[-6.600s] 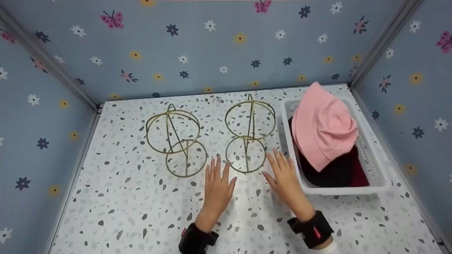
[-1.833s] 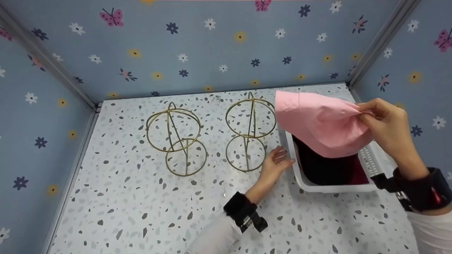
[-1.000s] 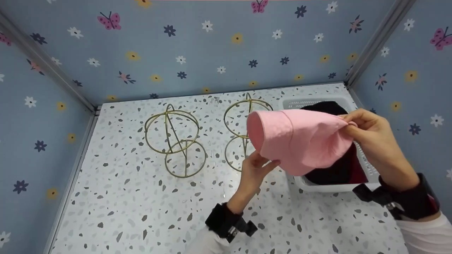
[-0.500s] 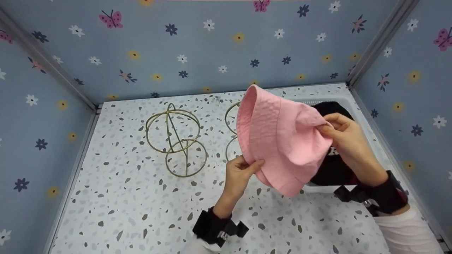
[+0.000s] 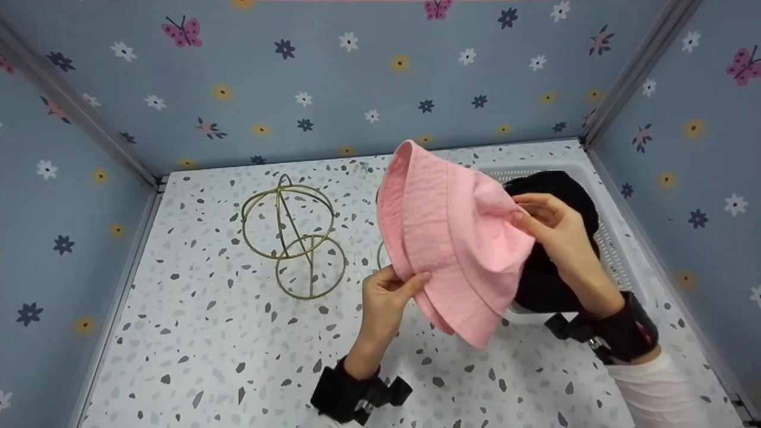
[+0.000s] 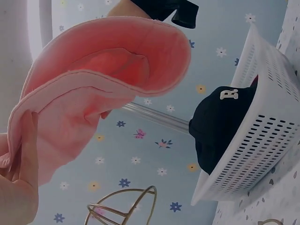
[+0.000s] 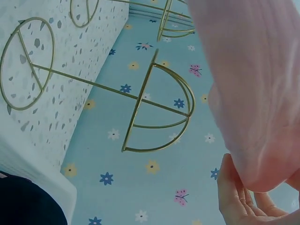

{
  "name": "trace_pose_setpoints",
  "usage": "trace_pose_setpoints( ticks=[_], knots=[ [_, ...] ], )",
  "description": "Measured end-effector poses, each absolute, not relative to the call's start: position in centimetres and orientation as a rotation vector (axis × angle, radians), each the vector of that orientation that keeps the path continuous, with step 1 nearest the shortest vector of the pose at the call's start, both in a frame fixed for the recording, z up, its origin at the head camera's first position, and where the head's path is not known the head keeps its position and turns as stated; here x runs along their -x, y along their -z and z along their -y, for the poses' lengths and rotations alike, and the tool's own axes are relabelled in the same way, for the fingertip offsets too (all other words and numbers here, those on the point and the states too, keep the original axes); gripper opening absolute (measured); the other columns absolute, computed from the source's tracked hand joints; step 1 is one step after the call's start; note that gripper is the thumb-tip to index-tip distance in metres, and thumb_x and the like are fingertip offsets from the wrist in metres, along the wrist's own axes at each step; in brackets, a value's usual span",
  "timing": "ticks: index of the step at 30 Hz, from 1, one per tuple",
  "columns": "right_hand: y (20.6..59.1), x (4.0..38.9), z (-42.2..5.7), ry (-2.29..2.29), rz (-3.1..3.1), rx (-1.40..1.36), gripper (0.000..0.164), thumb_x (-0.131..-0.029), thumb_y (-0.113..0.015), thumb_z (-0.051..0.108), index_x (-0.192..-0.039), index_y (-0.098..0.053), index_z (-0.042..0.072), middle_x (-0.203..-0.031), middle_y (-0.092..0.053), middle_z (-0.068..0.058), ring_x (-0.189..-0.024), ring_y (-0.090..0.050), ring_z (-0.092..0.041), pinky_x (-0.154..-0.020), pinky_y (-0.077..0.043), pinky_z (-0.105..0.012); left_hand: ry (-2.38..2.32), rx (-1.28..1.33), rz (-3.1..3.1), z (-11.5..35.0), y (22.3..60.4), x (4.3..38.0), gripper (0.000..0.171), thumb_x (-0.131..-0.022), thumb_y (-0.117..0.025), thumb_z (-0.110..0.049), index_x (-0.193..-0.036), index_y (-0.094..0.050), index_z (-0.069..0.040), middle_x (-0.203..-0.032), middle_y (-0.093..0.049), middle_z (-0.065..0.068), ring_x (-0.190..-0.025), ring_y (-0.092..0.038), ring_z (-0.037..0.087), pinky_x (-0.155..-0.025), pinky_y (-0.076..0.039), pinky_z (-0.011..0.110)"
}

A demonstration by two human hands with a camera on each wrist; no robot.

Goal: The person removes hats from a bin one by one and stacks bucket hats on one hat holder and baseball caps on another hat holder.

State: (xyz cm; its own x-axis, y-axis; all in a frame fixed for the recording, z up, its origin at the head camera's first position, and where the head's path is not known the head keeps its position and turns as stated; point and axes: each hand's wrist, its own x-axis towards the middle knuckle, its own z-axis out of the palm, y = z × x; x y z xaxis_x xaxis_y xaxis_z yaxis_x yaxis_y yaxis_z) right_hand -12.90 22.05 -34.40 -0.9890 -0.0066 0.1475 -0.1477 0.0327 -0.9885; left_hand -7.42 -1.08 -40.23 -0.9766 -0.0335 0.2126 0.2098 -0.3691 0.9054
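Note:
A pink bucket hat (image 5: 458, 238) is held up in both hands, tilted on its side with its opening facing left. My left hand (image 5: 383, 303) pinches the lower brim between thumb and fingers. At the crown, my right hand (image 5: 556, 238) pinches the fabric from the right. In the left wrist view the hat (image 6: 112, 61) shows its inside, with the left hand (image 6: 21, 183) at its brim. The right wrist view has the right hand (image 7: 243, 201) by the crown. Behind the hat, a second gold wire stand (image 7: 136, 98) is mostly hidden in the head view.
One gold wire stand (image 5: 291, 238) stands left on the speckled table (image 5: 196, 345). At right, a white perforated basket (image 6: 262, 150) holds a black cap (image 6: 222, 122) with a white letter R. Patterned panels (image 5: 333, 77) border the table at the back and both sides.
The right hand gripped the pink hat and lifted it from the basket, uncovering the black cap. The left hand moved over and took the brim. Lately the hat has shifted left and turned more upright.

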Motion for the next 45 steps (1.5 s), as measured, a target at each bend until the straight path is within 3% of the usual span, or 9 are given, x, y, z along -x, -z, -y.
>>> trace_pose_setpoints(
  ticks=[4, 9, 16, 20, 25, 29, 36, 42, 45],
  knots=[
    [34.1, 12.7, -21.4, -1.955, 2.245, -0.214, 0.027, -0.083, -0.058, 0.000, -0.107, -0.054, -0.010, -0.095, -0.063, -0.005, -0.086, -0.060, -0.012, -0.075, -0.048, -0.019, 2.453, 0.252, 1.644, 1.4, 39.6, 7.1, 0.022, -0.072, -0.067, 0.003, -0.085, -0.058, 0.018, -0.070, -0.066, 0.007, -0.058, -0.061, 0.013, -0.054, -0.050, 0.023],
    [33.4, 11.6, -20.5, -1.604, 2.277, -0.285, 0.026, -0.083, -0.056, -0.004, -0.108, -0.055, -0.007, -0.103, -0.060, -0.011, -0.092, -0.057, -0.011, -0.079, -0.046, -0.020, 2.421, 0.196, 1.631, 1.9, 39.0, 6.8, 0.020, -0.073, -0.066, 0.004, -0.085, -0.058, 0.018, -0.069, -0.066, 0.004, -0.059, -0.062, 0.014, -0.055, -0.051, 0.025],
    [32.4, 8.5, -17.8, -1.267, 2.166, -0.580, 0.034, -0.072, -0.063, -0.014, -0.104, -0.059, -0.004, -0.109, -0.057, -0.013, -0.106, -0.049, -0.017, -0.092, -0.038, -0.026, 2.335, 0.122, 1.658, 2.0, 38.7, 6.5, 0.019, -0.073, -0.068, 0.003, -0.085, -0.060, 0.015, -0.071, -0.065, 0.010, -0.059, -0.061, 0.013, -0.054, -0.051, 0.025],
    [32.7, 7.2, -16.1, -1.206, 2.164, -0.801, 0.038, -0.069, -0.065, -0.011, -0.105, -0.058, -0.005, -0.111, -0.055, -0.017, -0.107, -0.048, -0.023, -0.095, -0.036, -0.027, 2.233, 0.099, 1.714, 1.9, 38.6, 6.3, 0.015, -0.073, -0.068, 0.001, -0.082, -0.062, 0.012, -0.067, -0.063, 0.011, -0.053, -0.056, 0.010, -0.047, -0.046, 0.021],
    [33.7, 6.8, -14.6, -1.132, 2.188, -0.984, 0.042, -0.070, -0.066, -0.001, -0.111, -0.057, -0.003, -0.113, -0.054, -0.017, -0.104, -0.048, -0.026, -0.093, -0.037, -0.024, 2.205, 0.055, 1.721, 2.0, 38.4, 6.3, 0.017, -0.074, -0.067, 0.000, -0.086, -0.061, 0.011, -0.070, -0.063, 0.013, -0.054, -0.056, 0.009, -0.049, -0.047, 0.021],
    [34.6, 6.9, -13.8, -1.119, 2.197, -1.040, 0.045, -0.074, -0.068, 0.006, -0.115, -0.054, -0.005, -0.115, -0.052, -0.019, -0.106, -0.048, -0.028, -0.094, -0.037, -0.024, 2.296, 0.000, 1.656, 2.0, 38.4, 6.4, 0.021, -0.075, -0.067, -0.001, -0.089, -0.060, 0.013, -0.070, -0.063, 0.005, -0.056, -0.055, 0.009, -0.052, -0.047, 0.020],
    [35.5, 6.8, -13.0, -1.143, 2.169, -1.026, 0.050, -0.067, -0.073, 0.000, -0.113, -0.055, -0.007, -0.113, -0.054, -0.020, -0.103, -0.050, -0.029, -0.092, -0.039, -0.022, 2.586, 0.072, 1.358, 1.7, 39.0, 6.6, 0.013, -0.075, -0.069, -0.007, -0.087, -0.066, -0.010, -0.076, -0.065, 0.003, -0.067, -0.060, 0.012, -0.062, -0.051, 0.024],
    [35.8, 6.5, -12.9, -1.397, 2.211, -0.997, 0.053, -0.068, -0.072, -0.003, -0.117, -0.052, -0.007, -0.111, -0.053, -0.016, -0.095, -0.056, -0.022, -0.080, -0.047, -0.023, 2.640, 0.115, 1.359, 1.5, 39.7, 6.8, 0.015, -0.075, -0.071, -0.019, -0.086, -0.067, -0.010, -0.076, -0.064, 0.004, -0.068, -0.059, 0.011, -0.062, -0.051, 0.022],
    [36.0, 6.3, -13.0, -1.619, 2.274, -0.951, 0.052, -0.073, -0.068, -0.003, -0.121, -0.048, -0.006, -0.108, -0.052, -0.014, -0.092, -0.056, -0.018, -0.074, -0.051, -0.027, 2.687, 0.113, 1.385, 1.6, 40.0, 6.9, 0.014, -0.076, -0.069, -0.017, -0.087, -0.066, -0.008, -0.078, -0.064, 0.005, -0.070, -0.059, 0.012, -0.063, -0.051, 0.023]
  ],
)
